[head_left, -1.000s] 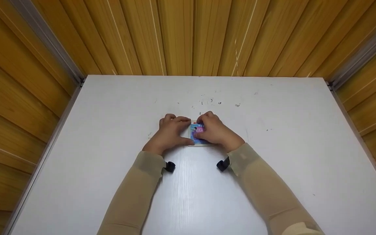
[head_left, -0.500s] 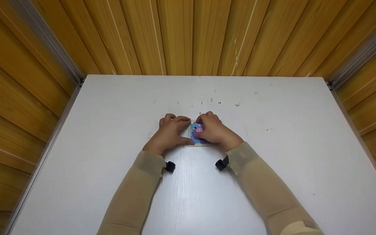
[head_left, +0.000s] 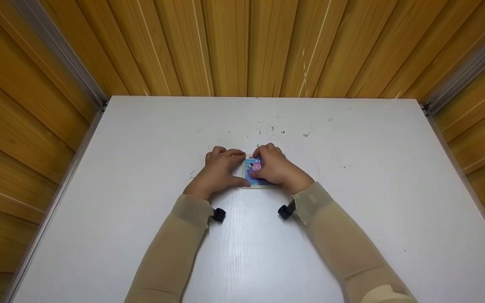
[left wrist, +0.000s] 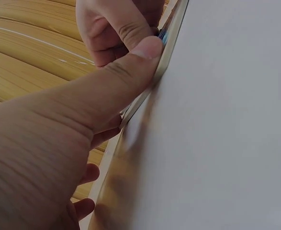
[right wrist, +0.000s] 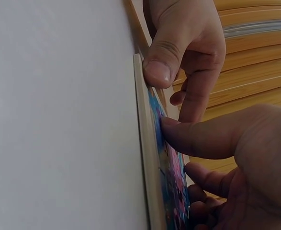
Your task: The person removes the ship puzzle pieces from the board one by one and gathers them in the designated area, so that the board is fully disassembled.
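A small picture board [head_left: 253, 165] lies flat on the white table, with a blue, pink and purple picture inside a pale wooden rim. My left hand [head_left: 220, 171] holds its left side, thumb at the near corner and index finger at the far corner. In the left wrist view the thumb rests on the pale edge of the board [left wrist: 166, 60]. My right hand [head_left: 279, 169] covers the board's right part. In the right wrist view its thumb and curled fingers touch the picture face of the board [right wrist: 173, 167]. What lies under the right palm is hidden.
The white table [head_left: 242, 261] stretches out around both arms, with dark marks [head_left: 283, 132] beyond the hands. Yellow wood-look panels [head_left: 246, 46] rise behind it and at both sides. A black wrist device [head_left: 219, 214] sits on each cuff.
Almost nothing moves. Both hands keep their places on the board; the right wrist has shifted very slightly to the left.
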`<act>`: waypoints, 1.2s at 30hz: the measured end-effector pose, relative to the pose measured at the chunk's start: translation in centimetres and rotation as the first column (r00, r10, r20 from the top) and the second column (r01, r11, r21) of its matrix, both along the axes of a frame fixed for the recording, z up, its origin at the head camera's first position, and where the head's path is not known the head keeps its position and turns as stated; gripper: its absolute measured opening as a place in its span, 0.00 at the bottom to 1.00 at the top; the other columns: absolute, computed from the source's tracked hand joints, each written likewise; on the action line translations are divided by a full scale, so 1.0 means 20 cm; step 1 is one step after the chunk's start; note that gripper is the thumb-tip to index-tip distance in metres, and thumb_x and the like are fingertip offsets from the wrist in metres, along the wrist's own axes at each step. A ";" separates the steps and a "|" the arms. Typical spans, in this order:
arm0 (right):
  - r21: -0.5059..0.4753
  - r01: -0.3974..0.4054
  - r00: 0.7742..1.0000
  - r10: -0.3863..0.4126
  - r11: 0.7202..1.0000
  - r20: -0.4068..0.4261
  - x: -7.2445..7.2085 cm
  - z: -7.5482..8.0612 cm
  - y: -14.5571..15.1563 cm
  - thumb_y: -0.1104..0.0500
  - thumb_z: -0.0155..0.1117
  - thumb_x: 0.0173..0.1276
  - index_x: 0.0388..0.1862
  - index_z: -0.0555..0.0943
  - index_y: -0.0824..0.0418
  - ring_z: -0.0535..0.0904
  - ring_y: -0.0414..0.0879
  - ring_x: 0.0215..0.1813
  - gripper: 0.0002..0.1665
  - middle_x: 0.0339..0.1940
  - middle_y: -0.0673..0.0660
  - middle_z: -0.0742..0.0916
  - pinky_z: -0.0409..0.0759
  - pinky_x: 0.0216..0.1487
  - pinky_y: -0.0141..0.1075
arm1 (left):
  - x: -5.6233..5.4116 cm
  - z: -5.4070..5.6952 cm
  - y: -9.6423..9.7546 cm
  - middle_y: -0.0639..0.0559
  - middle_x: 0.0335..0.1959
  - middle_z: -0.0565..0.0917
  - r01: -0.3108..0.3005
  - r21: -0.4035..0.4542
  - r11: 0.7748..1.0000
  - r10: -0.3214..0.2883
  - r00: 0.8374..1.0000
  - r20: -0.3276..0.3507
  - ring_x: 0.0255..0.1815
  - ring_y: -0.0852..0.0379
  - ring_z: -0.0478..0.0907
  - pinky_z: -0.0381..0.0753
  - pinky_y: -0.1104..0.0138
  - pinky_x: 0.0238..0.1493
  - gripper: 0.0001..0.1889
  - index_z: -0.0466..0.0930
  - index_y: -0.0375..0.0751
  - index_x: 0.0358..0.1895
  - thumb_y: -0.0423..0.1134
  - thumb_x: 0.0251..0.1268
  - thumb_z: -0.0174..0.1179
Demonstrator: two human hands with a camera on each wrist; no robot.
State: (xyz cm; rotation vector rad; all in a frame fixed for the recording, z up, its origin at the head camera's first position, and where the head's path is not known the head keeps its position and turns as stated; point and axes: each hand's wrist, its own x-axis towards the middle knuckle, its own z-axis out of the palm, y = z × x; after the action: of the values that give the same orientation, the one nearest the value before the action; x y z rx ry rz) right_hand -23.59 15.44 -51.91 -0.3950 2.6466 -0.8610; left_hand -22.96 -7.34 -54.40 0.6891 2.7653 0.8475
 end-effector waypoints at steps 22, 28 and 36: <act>-0.185 0.058 0.996 -0.069 0.981 -0.050 0.01 -0.06 0.06 0.66 0.68 0.81 0.68 0.86 0.65 0.81 0.58 0.69 0.19 0.67 0.65 0.83 0.77 0.81 0.55 | 0.01 0.02 0.03 0.53 0.84 0.79 -0.014 -0.020 1.000 0.015 1.000 0.019 0.82 0.40 0.65 0.57 0.43 0.86 0.47 0.80 0.49 0.81 0.62 0.60 0.85; -0.200 0.073 0.995 -0.084 0.977 -0.047 0.01 -0.05 0.05 0.68 0.68 0.80 0.67 0.86 0.65 0.81 0.58 0.68 0.19 0.67 0.65 0.81 0.77 0.81 0.55 | 0.00 0.02 0.01 0.53 0.84 0.79 -0.024 -0.008 1.000 0.024 1.000 0.020 0.83 0.39 0.64 0.58 0.43 0.87 0.47 0.80 0.49 0.81 0.62 0.60 0.85; -0.195 0.075 0.994 -0.089 0.978 -0.062 0.01 -0.06 0.05 0.68 0.69 0.80 0.67 0.85 0.63 0.80 0.55 0.62 0.19 0.62 0.63 0.83 0.81 0.74 0.53 | 0.00 0.01 0.00 0.54 0.84 0.79 -0.032 -0.001 0.999 0.032 0.999 0.032 0.81 0.42 0.66 0.62 0.44 0.84 0.48 0.80 0.50 0.82 0.62 0.59 0.85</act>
State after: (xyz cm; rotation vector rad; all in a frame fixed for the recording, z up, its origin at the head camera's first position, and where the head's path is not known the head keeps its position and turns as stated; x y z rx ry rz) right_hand -23.30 16.36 -53.16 -0.3709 2.6683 -1.1553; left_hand -22.95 -7.26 -54.21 0.6280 2.7551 0.8566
